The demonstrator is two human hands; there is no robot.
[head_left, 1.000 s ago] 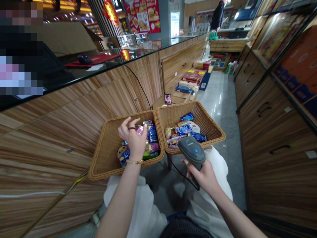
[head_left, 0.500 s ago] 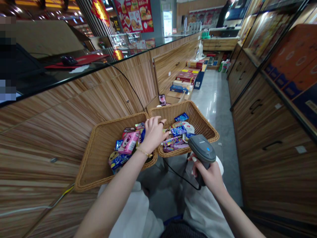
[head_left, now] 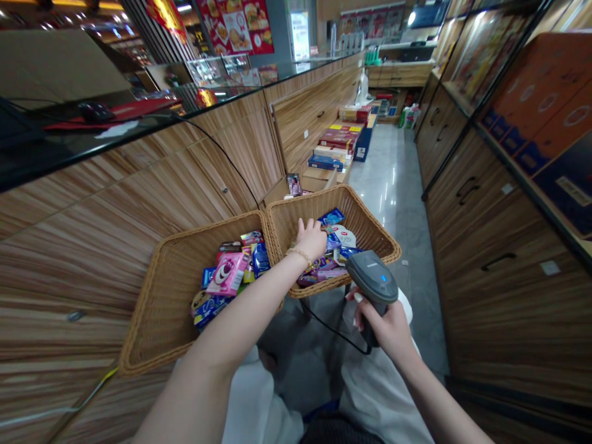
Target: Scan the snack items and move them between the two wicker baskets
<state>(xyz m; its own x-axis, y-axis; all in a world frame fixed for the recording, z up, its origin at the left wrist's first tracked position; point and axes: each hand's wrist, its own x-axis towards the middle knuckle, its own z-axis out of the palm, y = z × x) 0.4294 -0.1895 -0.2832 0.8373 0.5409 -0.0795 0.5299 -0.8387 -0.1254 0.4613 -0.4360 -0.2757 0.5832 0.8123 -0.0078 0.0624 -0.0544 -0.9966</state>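
Note:
Two wicker baskets of wrapped snacks stand side by side in front of my knees. My left hand (head_left: 311, 239) reaches into the right basket (head_left: 370, 225), fingers curled down onto the packets; what it grips is hidden. The left basket (head_left: 166, 290) holds a pink packet (head_left: 227, 273) and several blue ones. My right hand (head_left: 386, 324) is wrapped round the handle of a grey barcode scanner (head_left: 372, 283), held just in front of the right basket, its black cable (head_left: 330, 327) trailing down to the left.
A wooden counter with a glass top (head_left: 139, 117) runs along my left. Wooden cabinets and shelves of boxes (head_left: 509, 185) line the right. A tiled aisle (head_left: 393, 179) leads ahead, with stacked boxes (head_left: 335, 145) on its left.
My left hand has left the left basket, dropping a pink packet there, and crossed into the right basket. The scanner hand stayed roughly in place. My view shifted slightly right.

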